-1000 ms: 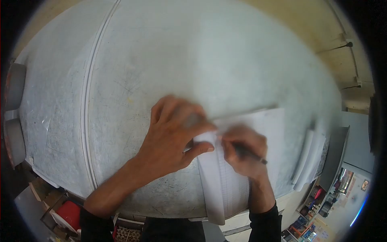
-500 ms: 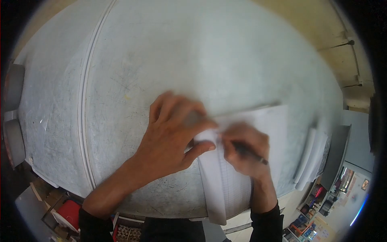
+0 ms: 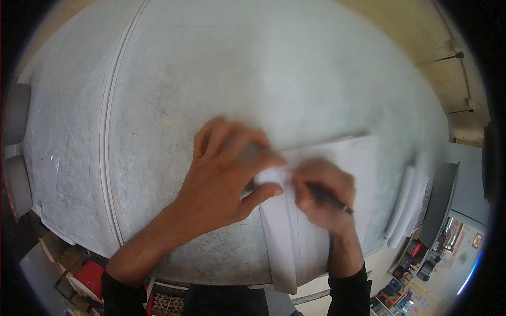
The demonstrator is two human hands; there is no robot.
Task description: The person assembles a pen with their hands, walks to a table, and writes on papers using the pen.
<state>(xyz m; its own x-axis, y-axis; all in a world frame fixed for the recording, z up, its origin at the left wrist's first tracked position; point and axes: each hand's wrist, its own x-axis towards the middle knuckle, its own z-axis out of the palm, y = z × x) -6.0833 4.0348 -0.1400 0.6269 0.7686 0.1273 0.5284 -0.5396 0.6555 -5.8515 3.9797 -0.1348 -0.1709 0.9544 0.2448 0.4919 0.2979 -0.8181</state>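
An open notebook [image 3: 309, 247] with white ruled pages lies at the table's near side, its left page curled along the edge. My left hand [image 3: 221, 171] is bent around that edge, the thumb pressing on the page and the index finger near its top. A dark pen [image 3: 333, 199] is pinched in my right hand [image 3: 326, 184], tilted with its back end toward the lower right. The right fingertips rest over the upper part of the page and hide the pen's tip. Blur covers both sets of fingers, and any writing is unreadable.
The scratched grey table [image 3: 174, 68] has a pale seam strip [image 3: 107, 121] on the left. Rolled white papers [image 3: 403, 205] lie near its right edge. Grey rounded objects [image 3: 18, 187] stand at the far left. Below are a red item [image 3: 88, 279] and shelves [image 3: 406, 274] with small goods.
My right hand and the pen have shifted slightly to the right across the page. My left hand stays almost where it was on the notebook.
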